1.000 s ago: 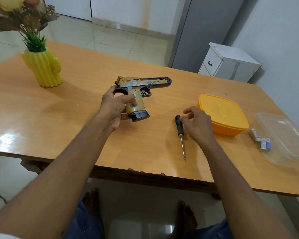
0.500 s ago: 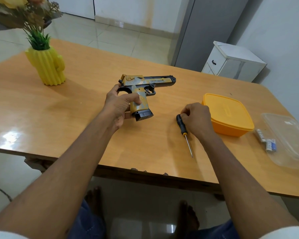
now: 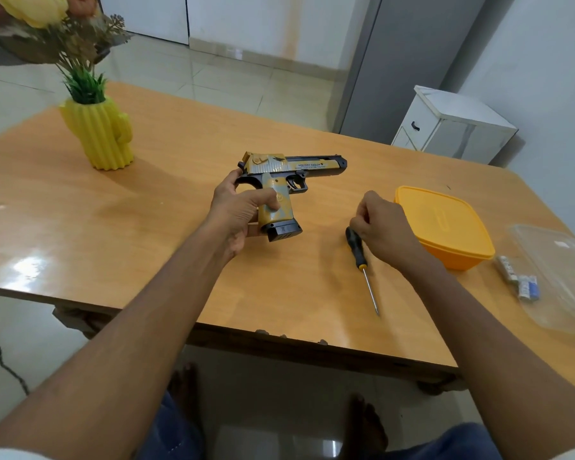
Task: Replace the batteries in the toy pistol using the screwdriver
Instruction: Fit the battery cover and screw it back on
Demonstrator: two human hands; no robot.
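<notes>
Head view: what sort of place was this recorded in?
Most likely a room in a home, not a workshop. A glossy wooden table carries a yellow cactus-shaped vase of flowers and an orange food container, with tiled floor and a small white cabinet behind.

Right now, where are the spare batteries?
In the head view, the batteries lie on the table at the far right, between the orange box and the clear lid.
</notes>
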